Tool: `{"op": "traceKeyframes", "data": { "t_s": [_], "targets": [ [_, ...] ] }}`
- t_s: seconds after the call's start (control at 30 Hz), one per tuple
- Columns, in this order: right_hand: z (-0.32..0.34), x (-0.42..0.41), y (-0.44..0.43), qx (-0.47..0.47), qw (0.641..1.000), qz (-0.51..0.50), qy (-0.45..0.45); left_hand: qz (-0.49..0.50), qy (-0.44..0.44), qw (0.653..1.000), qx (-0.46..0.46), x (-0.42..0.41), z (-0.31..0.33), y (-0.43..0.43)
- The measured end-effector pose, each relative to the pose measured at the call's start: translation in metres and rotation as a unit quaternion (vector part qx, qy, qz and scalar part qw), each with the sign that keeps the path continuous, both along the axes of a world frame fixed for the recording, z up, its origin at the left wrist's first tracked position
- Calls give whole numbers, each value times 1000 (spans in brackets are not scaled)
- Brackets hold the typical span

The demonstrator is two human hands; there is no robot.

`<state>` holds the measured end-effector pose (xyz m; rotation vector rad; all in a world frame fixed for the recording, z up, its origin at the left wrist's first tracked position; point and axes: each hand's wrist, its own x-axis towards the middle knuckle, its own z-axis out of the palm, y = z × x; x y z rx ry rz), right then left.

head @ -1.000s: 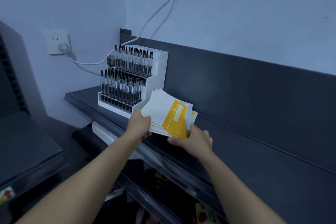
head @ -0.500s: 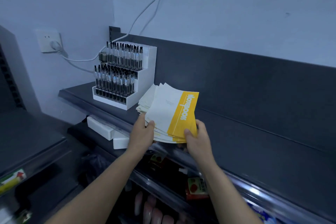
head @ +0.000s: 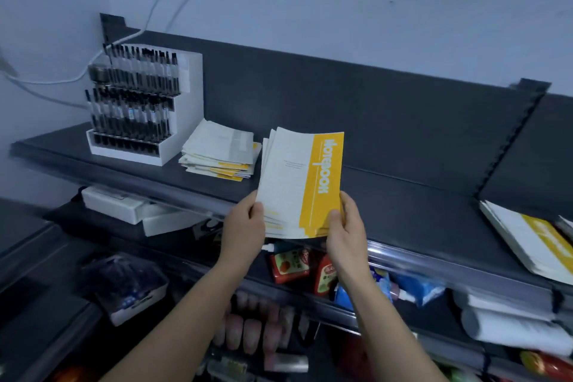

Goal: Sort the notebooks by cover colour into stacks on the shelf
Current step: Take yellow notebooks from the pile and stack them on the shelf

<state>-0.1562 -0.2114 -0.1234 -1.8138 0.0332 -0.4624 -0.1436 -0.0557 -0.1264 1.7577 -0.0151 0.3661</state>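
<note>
Nearest, red packets (head: 290, 265) were seen below the dark shelf (head: 403, 205). Above them, a fanned bundle of white-and-yellow notebooks (head: 294, 183) was held over the shelf's front edge. Its near left corner was pinched in the grip of the left hand (head: 245, 228) and its near right corner in the grip of the right hand (head: 345, 226), with thumbs laid on the top cover. Farther left, a second stack of notebooks (head: 217, 149) was laid flat on the shelf, just beside a white pen rack (head: 189, 96). At the right, another yellow-striped notebook (head: 527, 242) was seen lying on the shelf.
</note>
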Motion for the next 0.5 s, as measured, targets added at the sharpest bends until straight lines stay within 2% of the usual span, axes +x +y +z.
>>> {"op": "traceKeyframes", "data": {
  "t_s": [0.17, 0.5],
  "targets": [
    [7, -27, -49, -9, 999, -40, -10, -54, -3, 998, 23, -16, 2, -54],
    [17, -74, -187, -125, 987, -104, 7, -134, -51, 990, 11, -48, 10, -192]
  ]
}}
